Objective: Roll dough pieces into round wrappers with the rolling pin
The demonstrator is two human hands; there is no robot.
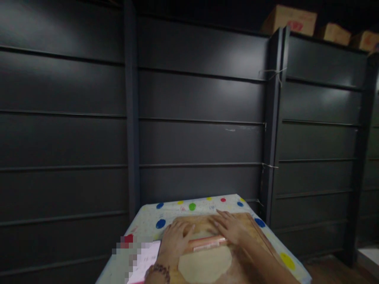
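Sitting on the left of the spotted tablecloth [145,221] is a bright flat thing [146,260], partly pixelated, so I'm not claiming it's a phone or paper. It's lying right beside the left forearm, and I'm guessing a careless elbow could knock it.

Next over, the wrist is wearing a beaded bracelet [160,271], which could be catching on the dough's edge if the arm dips too low. The left hand [177,238] itself is resting palm down, fingers spreading wide and pointing mostly away from the body, not curling around anything.

In the middle, the rolling pin [207,242] is lying crosswise between the hands above the wooden board [197,220], and the dough [204,264] is lying flat on the near side of it. Main worry imo: if one palm is pressing harder, the sheet could end up lopsided. Sticking could also be tearing it if the board's too dry of flour.

Over on the right, the right hand [229,228] is reaching palm down too, fingers fanning wide and pointing forward and leftward, forearm slanting in from the lower right. Whether either palm is actually pressing the pin's ends, I'm not able to tell.
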